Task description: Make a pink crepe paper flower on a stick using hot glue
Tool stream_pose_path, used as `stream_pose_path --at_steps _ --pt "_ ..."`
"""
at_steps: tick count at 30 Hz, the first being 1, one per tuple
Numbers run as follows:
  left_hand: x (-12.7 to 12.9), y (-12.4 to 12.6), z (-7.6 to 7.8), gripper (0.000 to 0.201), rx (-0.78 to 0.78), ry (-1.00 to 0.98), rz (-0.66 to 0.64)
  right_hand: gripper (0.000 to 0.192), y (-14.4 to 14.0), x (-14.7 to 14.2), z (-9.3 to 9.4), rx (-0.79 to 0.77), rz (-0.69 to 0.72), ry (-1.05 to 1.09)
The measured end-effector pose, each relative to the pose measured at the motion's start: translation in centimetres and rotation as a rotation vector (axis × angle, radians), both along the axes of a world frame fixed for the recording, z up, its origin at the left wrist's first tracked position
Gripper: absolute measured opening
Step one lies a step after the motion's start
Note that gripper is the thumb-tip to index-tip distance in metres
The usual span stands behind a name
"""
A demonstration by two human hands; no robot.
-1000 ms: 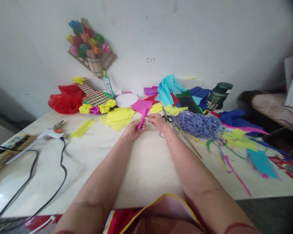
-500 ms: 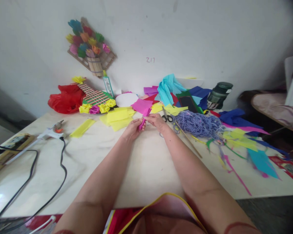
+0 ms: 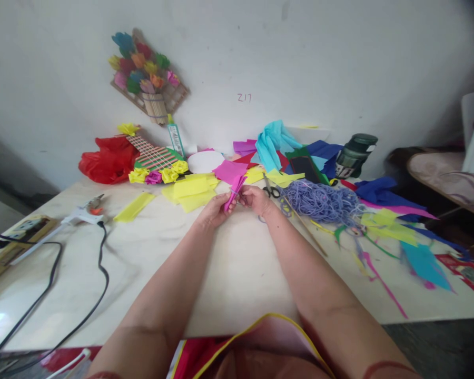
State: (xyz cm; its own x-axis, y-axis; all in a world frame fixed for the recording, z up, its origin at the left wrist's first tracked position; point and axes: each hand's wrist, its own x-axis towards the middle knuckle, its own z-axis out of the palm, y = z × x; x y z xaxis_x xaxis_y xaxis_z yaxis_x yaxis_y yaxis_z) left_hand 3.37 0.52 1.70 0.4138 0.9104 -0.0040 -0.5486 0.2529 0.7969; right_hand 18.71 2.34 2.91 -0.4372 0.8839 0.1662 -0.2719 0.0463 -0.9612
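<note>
Two hands meeting over the far middle of the tabletop (image 3: pixel 237 263), both pinching one pink folded paper (image 3: pixel 234 190). Left hand (image 3: pixel 215 209) closing its fingertips on the lower end of the paper, right hand (image 3: pixel 256 199) gripping it just beside, from 3 o'clock. Paper standing up a little tilted, its upper end fanning out toward 12 o'clock, held slightly above the tabletop.

Lying at 12 o'clock from the hands, a flat pink sheet (image 3: pixel 229 170). Spreading at 10 o'clock, several yellow sheets (image 3: pixel 191 190), near the left hand but not touching it. Resting at 2 o'clock, just beside the right hand, black scissors (image 3: pixel 270 190). Sitting at 3 o'clock, a heap of lilac string (image 3: pixel 319 200), with a thin wooden stick (image 3: pixel 305 227) running along its near side. Scattering further at 3 to 4 o'clock, many coloured paper scraps (image 3: pixel 387 221).

Lying well apart at 9 o'clock, a white glue gun (image 3: pixel 81 213) with its black cable (image 3: pixel 100 263) curling toward the near edge. Leaning at 11 o'clock against the wall, a red plastic bag (image 3: pixel 106 160), a woven craft with paper flowers (image 3: pixel 154 160) and a glue tube (image 3: pixel 175 138). Hanging higher on the wall, a flower decoration (image 3: pixel 148 76). Standing at 1 o'clock, a dark green jar (image 3: pixel 355 152).
</note>
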Motion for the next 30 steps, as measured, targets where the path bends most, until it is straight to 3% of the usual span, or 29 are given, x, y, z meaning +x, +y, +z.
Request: stream_pose_path --at_steps 10,19,30 --pt "0.26 -0.83 0.68 0.013 -0.029 -0.002 -0.072 0.020 0.06 -0.53 -0.15 0.037 -0.247 -0.155" --pt "0.31 -0.89 0.72 0.008 -0.045 0.006 -0.061 0.017 0.03 -0.67 0.10 0.082 -0.325 -0.222" --pt "0.04 -0.38 0.19 0.007 -0.028 -0.023 -0.014 0.013 0.55 -0.79 -0.47 0.100 -0.324 -0.275"
